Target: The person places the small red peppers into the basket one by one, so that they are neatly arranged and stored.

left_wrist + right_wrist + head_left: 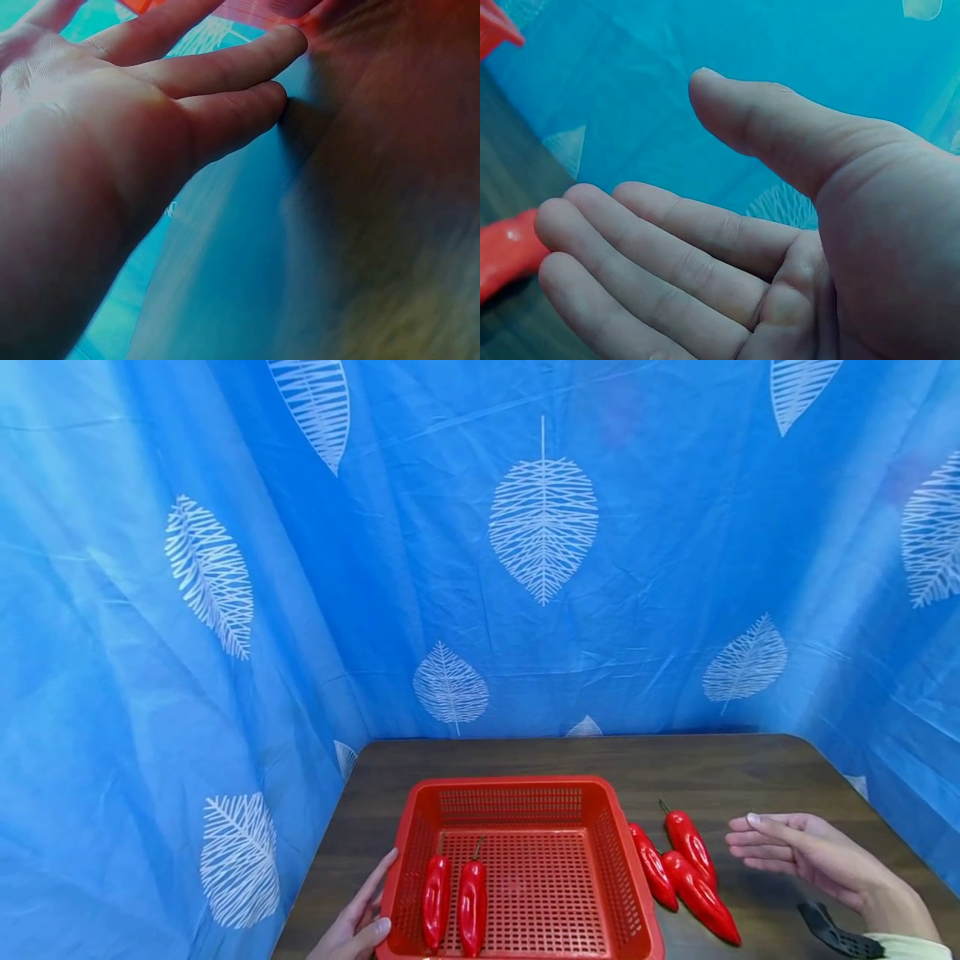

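Note:
A red plastic basket (525,783) stands on the dark wooden table. Two red chili peppers (472,906) lie side by side in its left part, stems away from me. My left hand (356,918) rests at the basket's left wall, fingers extended along it and the thumb near the rim; the left wrist view shows those fingers spread. Right of the basket, three more red peppers (697,897) lie close together on the table. My right hand (817,852), empty, is held to the right of them, fingers straight and thumb apart in the right wrist view.
Blue curtains (480,568) with white leaf prints hang behind the table and along both sides. The table (712,760) has rounded far corners. A black strap (836,935) sits at my right wrist, by a pale sleeve (907,947).

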Motion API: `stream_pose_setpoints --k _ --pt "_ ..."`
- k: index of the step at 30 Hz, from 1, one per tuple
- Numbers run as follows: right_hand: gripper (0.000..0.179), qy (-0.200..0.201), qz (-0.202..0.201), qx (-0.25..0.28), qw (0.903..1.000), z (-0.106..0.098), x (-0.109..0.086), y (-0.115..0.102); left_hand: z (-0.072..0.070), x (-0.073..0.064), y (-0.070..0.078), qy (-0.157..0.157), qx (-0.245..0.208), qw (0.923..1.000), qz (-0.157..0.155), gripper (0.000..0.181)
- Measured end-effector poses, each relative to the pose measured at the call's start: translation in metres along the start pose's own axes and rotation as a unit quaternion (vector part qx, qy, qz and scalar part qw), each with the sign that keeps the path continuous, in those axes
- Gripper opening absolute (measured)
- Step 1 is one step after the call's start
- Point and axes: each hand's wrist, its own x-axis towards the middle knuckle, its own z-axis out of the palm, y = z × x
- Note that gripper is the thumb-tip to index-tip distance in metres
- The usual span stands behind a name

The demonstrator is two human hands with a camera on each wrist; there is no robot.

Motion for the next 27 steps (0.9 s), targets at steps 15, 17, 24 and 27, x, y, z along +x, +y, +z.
stream_pose_setpoints --k 15,17,24,27 --pt "0.057 0.114 0.099 -0.11 0.9824 -0.018 0.01 0.005 0.0 -0.001 0.001 -0.019 -0.007 0.9997 0.011 0.076" --pt "0.066 0.131 0.113 -0.147 0.9739 -0.017 0.016 0.004 0.001 -0.002 0.001 -0.024 -0.007 0.9995 0.017 0.075" --pt "0.077 0.176 0.154 -0.228 0.9452 -0.01 0.039 -0.001 0.003 -0.002 0.002 -0.03 -0.008 0.9992 0.027 0.076" --pt "0.076 0.19 0.168 -0.254 0.9335 -0.005 0.049 -0.003 0.006 -0.002 0.002 -0.027 -0.013 0.9991 0.03 0.076"
